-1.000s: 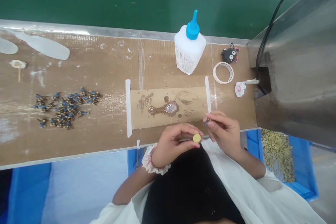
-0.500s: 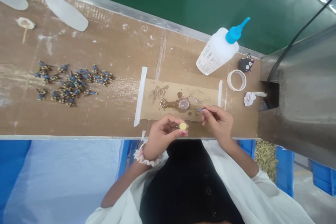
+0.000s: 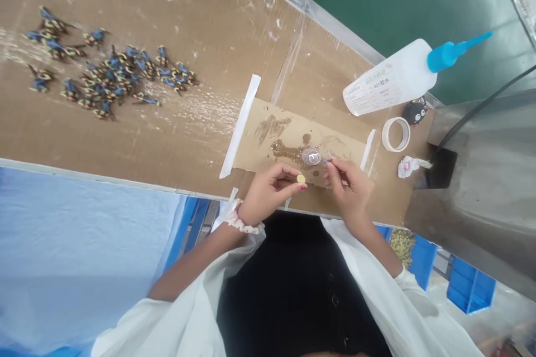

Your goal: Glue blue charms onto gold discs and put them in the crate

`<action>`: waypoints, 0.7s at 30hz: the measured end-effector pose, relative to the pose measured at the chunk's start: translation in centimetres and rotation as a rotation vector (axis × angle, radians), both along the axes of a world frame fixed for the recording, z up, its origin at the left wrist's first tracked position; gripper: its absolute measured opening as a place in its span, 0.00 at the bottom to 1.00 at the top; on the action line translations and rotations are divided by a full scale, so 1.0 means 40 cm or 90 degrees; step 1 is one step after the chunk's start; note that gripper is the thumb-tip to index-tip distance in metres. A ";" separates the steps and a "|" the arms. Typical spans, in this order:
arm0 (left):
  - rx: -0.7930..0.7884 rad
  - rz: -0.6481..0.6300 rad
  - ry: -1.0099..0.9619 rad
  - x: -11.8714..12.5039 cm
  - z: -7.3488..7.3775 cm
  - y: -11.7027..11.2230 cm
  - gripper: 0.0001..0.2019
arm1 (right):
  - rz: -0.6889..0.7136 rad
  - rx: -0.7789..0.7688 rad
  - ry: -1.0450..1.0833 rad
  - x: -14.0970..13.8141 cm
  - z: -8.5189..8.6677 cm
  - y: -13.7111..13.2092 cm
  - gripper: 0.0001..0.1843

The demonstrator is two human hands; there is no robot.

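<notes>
Thumb and fingers of my left hand (image 3: 272, 191) pinch a small round yellow disc (image 3: 301, 178), its flat face turned up. My right hand (image 3: 350, 184) is closed on a small blue piece (image 3: 325, 162); most of it is hidden by the fingers. The piece's tip is beside a small round clear dish (image 3: 311, 156) with shiny liquid; whether they touch I cannot tell. The dish sits on a stained cardboard strip (image 3: 259, 117), next to a wet brown glue streak (image 3: 287, 150). Both hands are over the strip's near edge.
Many small blue-and-yellow figures (image 3: 113, 78) lie heaped at the left. Toward the back right stand a white glue bottle (image 3: 389, 78) with a blue nozzle, a tape roll (image 3: 386, 135), a black trinket (image 3: 414, 112) and crumpled tissue (image 3: 407, 167). A metal housing (image 3: 494, 173) bounds the right side.
The head view has turned, so the table appears tilted. My right hand has brought the blue piece closer to the clear dish. My left hand still holds the yellow disc.
</notes>
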State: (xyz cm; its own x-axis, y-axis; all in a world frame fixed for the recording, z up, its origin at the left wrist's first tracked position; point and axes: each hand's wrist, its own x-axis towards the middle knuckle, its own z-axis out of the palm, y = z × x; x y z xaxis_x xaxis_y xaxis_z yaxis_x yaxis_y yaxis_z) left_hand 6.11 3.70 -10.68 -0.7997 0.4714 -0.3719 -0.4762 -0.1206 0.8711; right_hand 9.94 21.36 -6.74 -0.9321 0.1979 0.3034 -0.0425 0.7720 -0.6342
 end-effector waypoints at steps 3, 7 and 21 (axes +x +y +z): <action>-0.044 -0.030 0.087 0.006 -0.003 0.002 0.12 | 0.014 0.053 0.007 -0.001 0.006 -0.003 0.05; -0.062 -0.050 0.166 0.009 -0.008 0.004 0.11 | 0.027 0.086 0.004 -0.003 0.012 -0.006 0.05; -0.076 -0.049 0.199 0.010 -0.013 0.005 0.12 | 0.034 0.153 0.017 -0.008 0.011 -0.008 0.05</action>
State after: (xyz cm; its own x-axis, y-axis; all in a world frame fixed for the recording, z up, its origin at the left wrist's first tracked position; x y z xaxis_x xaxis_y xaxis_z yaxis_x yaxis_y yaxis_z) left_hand 6.50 3.89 -11.19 -0.8475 0.5026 -0.1705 -0.1877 0.0167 0.9821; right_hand 9.61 21.05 -6.29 -0.9302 0.0685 0.3605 -0.1011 0.8966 -0.4312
